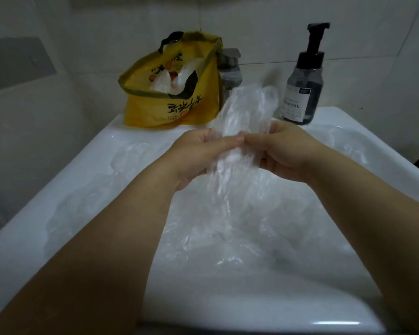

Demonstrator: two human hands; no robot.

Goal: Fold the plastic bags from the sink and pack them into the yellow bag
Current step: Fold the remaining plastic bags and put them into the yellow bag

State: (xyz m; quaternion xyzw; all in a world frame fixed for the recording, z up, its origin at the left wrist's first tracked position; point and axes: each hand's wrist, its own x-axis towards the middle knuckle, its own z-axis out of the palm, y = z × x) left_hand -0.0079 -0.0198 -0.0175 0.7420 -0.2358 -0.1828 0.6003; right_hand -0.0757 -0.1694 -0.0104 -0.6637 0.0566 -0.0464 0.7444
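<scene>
While held above the sink (58, 182), a clear plastic bag (242, 117) is pinched by the left hand (198, 155) and right hand (286, 153).

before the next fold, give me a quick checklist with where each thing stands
1. Both hands on the clear plastic bag: ok, left hand and right hand pinch it.
2. Bag flattened into a strip: ok, though crinkled.
3. Yellow bag open and upright: ok, on the sink rim.
4. Room left in the yellow bag: cannot tell, white bags already inside.
5. Pump bottle out of the way: ok, standing apart.
6. More bags left in the basin: ok, several.
</scene>
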